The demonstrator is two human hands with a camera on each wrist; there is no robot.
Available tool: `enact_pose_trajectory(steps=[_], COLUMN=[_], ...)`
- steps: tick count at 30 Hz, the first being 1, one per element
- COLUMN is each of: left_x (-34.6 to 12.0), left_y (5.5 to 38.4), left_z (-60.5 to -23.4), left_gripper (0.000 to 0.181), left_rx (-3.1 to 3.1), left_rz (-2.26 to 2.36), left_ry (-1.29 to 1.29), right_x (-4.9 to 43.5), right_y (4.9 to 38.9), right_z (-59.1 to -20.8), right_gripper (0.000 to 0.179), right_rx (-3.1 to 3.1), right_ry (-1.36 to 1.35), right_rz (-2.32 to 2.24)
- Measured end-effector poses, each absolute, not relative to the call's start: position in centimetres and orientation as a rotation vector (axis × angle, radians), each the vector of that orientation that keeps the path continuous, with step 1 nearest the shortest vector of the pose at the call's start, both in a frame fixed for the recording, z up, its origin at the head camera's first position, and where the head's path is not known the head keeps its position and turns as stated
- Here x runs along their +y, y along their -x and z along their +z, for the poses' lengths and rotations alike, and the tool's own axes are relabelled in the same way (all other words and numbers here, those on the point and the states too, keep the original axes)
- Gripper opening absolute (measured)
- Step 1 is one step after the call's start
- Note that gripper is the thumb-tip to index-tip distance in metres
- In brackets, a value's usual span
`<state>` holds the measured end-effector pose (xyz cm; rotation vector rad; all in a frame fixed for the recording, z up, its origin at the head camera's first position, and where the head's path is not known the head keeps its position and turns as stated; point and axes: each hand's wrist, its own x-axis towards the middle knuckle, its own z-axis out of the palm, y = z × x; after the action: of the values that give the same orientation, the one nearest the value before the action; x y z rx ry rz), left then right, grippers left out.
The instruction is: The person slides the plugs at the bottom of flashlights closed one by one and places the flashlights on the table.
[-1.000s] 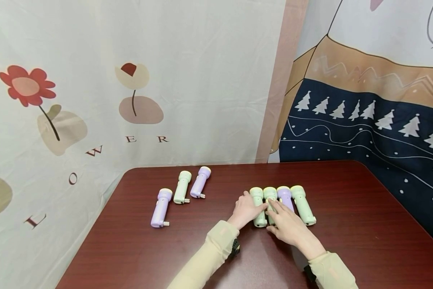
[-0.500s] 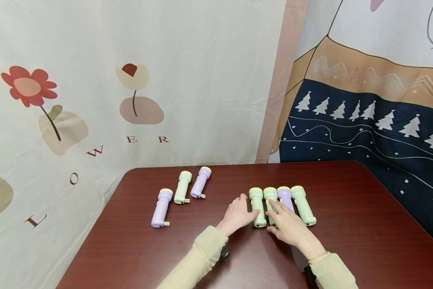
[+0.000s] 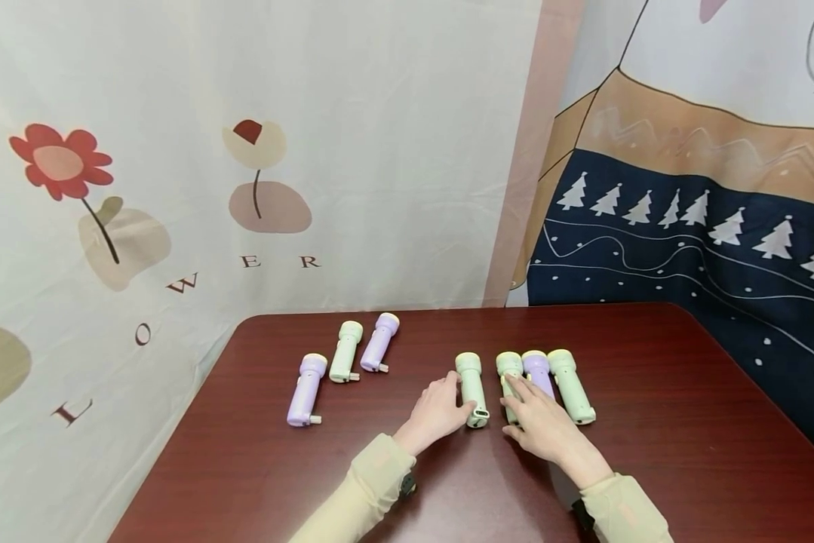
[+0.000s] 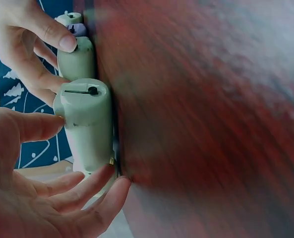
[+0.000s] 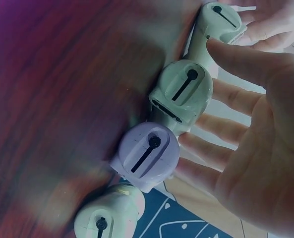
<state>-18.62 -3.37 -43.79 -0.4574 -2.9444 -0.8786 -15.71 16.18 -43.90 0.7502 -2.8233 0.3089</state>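
My left hand (image 3: 440,408) holds a pale green flashlight (image 3: 471,381) between thumb and fingers on the table. In the left wrist view the thumb touches one side of this flashlight (image 4: 89,131), and fingertips meet the other. Its slotted end faces that camera. My right hand (image 3: 541,424) rests with extended fingers over a second green flashlight (image 3: 509,363), partly covering it. Against that one lie a purple flashlight (image 3: 535,365) and another green flashlight (image 3: 572,388). Slotted ends of the green flashlight (image 5: 181,89) and purple flashlight (image 5: 147,153) show in the right wrist view.
Farther left on the dark red table (image 3: 244,467) lie a purple flashlight (image 3: 306,392), a green flashlight (image 3: 345,353) and another purple flashlight (image 3: 379,345), each with a small plug piece sticking out. Printed curtains (image 3: 393,151) hang behind the table's back edge.
My left hand has moved left. The nearest green flashlight has shifted left, apart from the row, and rolled so its slotted end piece shows. The right hand has stayed in place.
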Motion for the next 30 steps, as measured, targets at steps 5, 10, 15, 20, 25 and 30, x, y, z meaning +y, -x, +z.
enact_pose_trajectory(steps=[5,10,15,20,25,30], left_x=[-3.2,-3.7,-5.2,-7.6,-10.7,-13.8], left_y=[18.6,18.8,19.1,19.6,20.2,20.4], left_z=[-43.7,-43.5,-43.5,-43.4,-43.3,-42.9], left_gripper=[0.041,0.040,0.040,0.042,0.043,0.044], left_rx=[-2.946,-2.936,-2.897,-2.843,-2.774,-2.639], left_rz=[-0.887,-0.903,-0.817,-0.612,-0.404,-0.294], left_ry=[0.453,0.420,0.361,0.263,0.172,0.102], right_x=[16.2,16.3,16.3,16.4,16.4,16.5], right_y=[15.7,15.7,15.7,15.7,15.8,15.8], right_z=[-44.0,-43.9,-43.9,-43.9,-43.9,-43.9], right_gripper=[0.037,0.036,0.035,0.034,0.034,0.034], right_rx=[-2.831,-2.839,-2.830,-2.821,-2.815,-2.822], right_ry=[-0.741,-0.744,-0.755,-0.770,-0.776,-0.771], right_rz=[0.303,0.301,0.302,0.296,0.295,0.297])
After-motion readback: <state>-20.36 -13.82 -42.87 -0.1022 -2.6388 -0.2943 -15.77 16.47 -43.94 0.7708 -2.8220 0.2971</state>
